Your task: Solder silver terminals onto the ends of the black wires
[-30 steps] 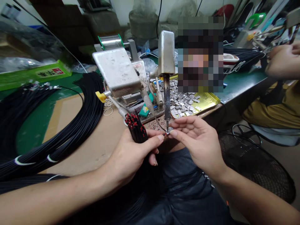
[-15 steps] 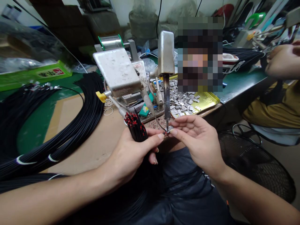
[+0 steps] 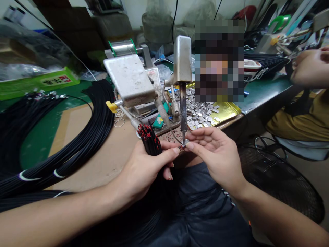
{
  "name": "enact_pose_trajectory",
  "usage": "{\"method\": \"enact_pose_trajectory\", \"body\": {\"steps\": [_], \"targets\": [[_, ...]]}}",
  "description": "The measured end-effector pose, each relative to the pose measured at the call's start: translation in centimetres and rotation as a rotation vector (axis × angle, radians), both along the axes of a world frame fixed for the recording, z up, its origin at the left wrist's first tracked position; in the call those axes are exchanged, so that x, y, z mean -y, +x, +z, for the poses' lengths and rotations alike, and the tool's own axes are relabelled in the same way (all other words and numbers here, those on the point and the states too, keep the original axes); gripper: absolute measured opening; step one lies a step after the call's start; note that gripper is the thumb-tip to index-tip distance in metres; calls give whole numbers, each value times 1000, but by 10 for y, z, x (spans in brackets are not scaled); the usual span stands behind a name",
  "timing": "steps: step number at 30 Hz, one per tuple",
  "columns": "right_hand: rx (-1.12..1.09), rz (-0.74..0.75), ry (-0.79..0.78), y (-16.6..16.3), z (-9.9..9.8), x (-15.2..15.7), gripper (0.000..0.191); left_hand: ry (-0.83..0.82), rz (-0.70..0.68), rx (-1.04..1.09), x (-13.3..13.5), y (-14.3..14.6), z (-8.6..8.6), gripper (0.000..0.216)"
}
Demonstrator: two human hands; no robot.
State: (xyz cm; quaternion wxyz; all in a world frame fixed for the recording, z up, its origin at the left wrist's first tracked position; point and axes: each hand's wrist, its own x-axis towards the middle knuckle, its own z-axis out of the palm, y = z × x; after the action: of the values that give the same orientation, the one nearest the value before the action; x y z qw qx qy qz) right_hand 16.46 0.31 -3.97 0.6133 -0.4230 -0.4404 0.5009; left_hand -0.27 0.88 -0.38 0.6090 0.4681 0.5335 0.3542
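- The left hand (image 3: 144, 168) is closed around a wire bundle (image 3: 150, 140). The bundle is made of thin black wires with red ends and is held upright, with the red ends above the fist.
- The left thumb is stretched to the right, so that its tip is brought up against the right fingertips.
- The right hand (image 3: 218, 154) is turned palm-up and half curled. A small metal piece (image 3: 186, 142) is pinched between its thumb and forefinger, and the other fingers are left loosely bent.
- The metal piece is held just off the near edge of the bench (image 3: 110, 157), directly under the tip of a soldering iron (image 3: 183, 109). The tip appears to be touching it.
- The soldering iron is hung straight down from a metal housing (image 3: 182, 58).
- A thin solder wire (image 3: 174, 135) is led in from the left to the same spot.
- A slanted metal box (image 3: 130, 79) is seen behind the bundle, with a solder spool (image 3: 122, 47) above it.
- A yellow tray (image 3: 230, 109) is set to the right of the iron, and a heap of metal terminals (image 3: 199, 109) is held in it.
- Long black cable bundles (image 3: 84, 137) are laid across the left of the bench, bound with white ties.
- A green box (image 3: 43, 81) is placed at the far left.
- A co-worker's hand (image 3: 309, 67) is seen at the far right, well apart from the person's own hands.
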Motion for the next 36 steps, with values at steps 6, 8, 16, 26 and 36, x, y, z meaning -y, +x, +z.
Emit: {"method": "enact_pose_trajectory", "body": {"steps": [6,8,16,26,36], "targets": [[-32,56,-43,2,0,-1,29,-18,-20,-26,1,0,1,24],[-77,107,-83,4,-2,-1,30,-20,-37,-38,1,0,2,24],[-133,219,-178,5,-7,0,23,-31,-82,-67,-1,0,4,23],[-26,98,-176,1,-2,3,24,-18,-60,-13,0,-1,4,21],[-22,66,-158,-1,0,6,20,-37,-33,43,1,-1,3,21]]}}
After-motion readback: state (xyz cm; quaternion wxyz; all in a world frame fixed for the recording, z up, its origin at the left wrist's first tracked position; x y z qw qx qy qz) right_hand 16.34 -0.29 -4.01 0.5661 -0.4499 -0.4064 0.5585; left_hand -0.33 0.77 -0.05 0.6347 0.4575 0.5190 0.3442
